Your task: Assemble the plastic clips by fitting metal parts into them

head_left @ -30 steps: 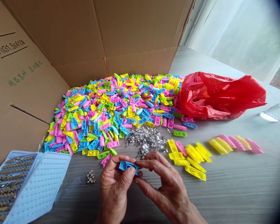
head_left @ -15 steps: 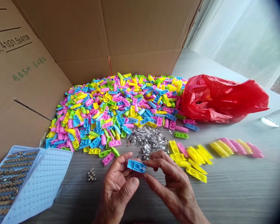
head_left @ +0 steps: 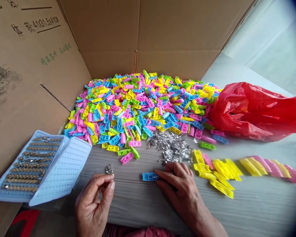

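My left grip [head_left: 95, 205] is raised just off the desk [head_left: 259, 205], thumb and fingertips pinched together. I cannot tell whether anything small sits between them. Right beyond those fingertips, a little cluster of small metal pieces [head_left: 109, 169] lies on the desk.

My right grip [head_left: 182, 191] is low and loose, its fingers stretched forward and not closed around anything. Their tips touch the right end of a blue plastic piece [head_left: 150, 176], which lies flat on the desk between my two grips, nearer the right one.

Just ahead of my right grip is a scattered mound of small silver metal parts [head_left: 171, 146]. Past it, a large heap of pink, yellow, blue and green plastic pieces [head_left: 135, 112] spreads against the cardboard box wall [head_left: 158, 33]. To the right, yellow and pink plastic pieces [head_left: 266, 168] lie in overlapping rows on the desk, and a crumpled red plastic bag [head_left: 258, 113] touches the far side of the heap. On my left, a pale blue blister tray [head_left: 32, 164] holds rows of small round metallic parts, with its clear-looking lid [head_left: 64, 168] folded open beside them.
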`<state>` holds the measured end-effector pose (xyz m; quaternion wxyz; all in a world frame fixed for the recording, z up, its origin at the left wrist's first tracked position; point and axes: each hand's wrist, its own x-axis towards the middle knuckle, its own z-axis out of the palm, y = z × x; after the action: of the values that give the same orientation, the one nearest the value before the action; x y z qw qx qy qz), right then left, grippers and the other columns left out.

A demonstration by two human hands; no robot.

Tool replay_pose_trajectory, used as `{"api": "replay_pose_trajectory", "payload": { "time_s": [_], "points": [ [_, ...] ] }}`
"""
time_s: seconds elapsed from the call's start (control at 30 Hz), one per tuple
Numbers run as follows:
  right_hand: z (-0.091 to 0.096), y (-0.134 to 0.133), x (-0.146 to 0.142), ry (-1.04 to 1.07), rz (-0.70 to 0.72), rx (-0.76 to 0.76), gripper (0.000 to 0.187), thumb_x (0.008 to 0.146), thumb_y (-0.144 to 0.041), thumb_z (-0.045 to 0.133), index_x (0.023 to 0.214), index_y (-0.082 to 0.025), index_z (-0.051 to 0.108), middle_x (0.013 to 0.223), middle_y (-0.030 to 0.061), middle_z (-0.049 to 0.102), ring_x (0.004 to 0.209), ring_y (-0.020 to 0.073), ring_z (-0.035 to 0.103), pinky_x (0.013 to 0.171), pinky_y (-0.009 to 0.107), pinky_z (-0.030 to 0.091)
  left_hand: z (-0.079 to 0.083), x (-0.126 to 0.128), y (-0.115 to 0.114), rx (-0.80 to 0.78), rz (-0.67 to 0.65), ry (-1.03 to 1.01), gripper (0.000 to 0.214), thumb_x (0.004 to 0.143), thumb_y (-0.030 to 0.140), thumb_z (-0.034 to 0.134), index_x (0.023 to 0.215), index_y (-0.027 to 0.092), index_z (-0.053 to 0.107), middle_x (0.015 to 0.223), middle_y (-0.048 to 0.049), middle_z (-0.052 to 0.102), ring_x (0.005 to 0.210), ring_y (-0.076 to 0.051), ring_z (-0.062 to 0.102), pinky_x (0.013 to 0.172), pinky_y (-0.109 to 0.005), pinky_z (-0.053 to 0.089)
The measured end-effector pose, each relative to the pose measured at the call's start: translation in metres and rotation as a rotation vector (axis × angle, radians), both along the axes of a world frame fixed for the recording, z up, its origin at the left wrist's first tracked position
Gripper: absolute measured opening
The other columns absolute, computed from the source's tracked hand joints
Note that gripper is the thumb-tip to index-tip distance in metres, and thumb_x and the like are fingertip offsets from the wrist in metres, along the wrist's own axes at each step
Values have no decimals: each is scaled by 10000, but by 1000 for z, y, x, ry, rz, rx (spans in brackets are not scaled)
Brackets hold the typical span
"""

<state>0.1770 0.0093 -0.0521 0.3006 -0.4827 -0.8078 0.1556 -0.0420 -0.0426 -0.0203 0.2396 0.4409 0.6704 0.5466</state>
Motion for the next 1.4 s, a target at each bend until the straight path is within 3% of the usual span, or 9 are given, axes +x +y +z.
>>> {"api": "replay_pose_trajectory", "payload": {
  "time_s": [0.23,0.37,0.5,0.6,0.73,0.9,1.0,1.13,1.4],
  "points": [
    [-9,-1,8,-64,39,55,177,863,-315,601,986,-243,706,881,74,596,799,231,541,645,376,439,-7,-20,-11,15,17,55,108,700,148,705,746,235,749,693,-18,702,653,-190,634,633,-248,494],
    [7,6,5,-25,85,142,206,849,-349,625,1015,-246,691,886,73,587,801,233,540,645,372,422,-4,-29,-17,58,65,122,144,708,115,687,749,243,738,672,-7,698,617,-177,629,609,-240,492],
    [38,15,-32,33,246,114,130,868,-203,605,961,-248,685,829,48,597,777,202,535,655,349,401,-8,-34,-21,92,97,167,164,726,96,675,769,247,723,687,1,695,644,-171,637,638,-236,496],
    [48,18,-71,-46,407,68,110,874,-176,592,824,-214,683,756,38,598,716,189,508,645,345,381,-13,-34,-25,98,101,150,162,738,93,668,775,243,716,701,0,696,654,-174,639,652,-246,499],
    [37,20,-106,-208,473,41,39,789,-177,697,761,-190,673,753,44,599,744,208,509,665,348,377,-23,-35,-29,104,90,109,175,750,82,658,813,237,709,747,-4,697,697,-171,645,667,-245,503],
    [23,23,-116,-220,426,42,130,756,-149,725,660,-181,642,706,25,593,699,189,498,657,336,362,-31,-38,-31,117,62,74,164,762,105,644,838,235,709,768,-4,692,696,-160,649,653,-241,520],
    [23,23,-110,-173,426,48,138,782,-129,698,665,-183,649,688,14,594,696,178,515,664,326,381,-23,-35,-32,61,46,-99,116,782,156,646,845,225,715,749,-8,680,588,-128,621,550,-221,511],
    [32,17,-96,116,461,76,34,833,-155,651,806,-166,668,761,37,618,712,166,551,649,309,442,-7,-24,-32,-233,-69,-648,193,763,340,700,865,179,733,664,-34,677,445,-79,528,343,-146,328],
    [49,7,-96,292,584,74,87,864,-168,619,811,-153,686,678,38,592,631,145,540,566,286,464,-6,-17,-22,-401,-237,-1154,336,601,458,813,635,136,722,496,-19,623,349,-28,446,308,-119,170]
  ]
}}
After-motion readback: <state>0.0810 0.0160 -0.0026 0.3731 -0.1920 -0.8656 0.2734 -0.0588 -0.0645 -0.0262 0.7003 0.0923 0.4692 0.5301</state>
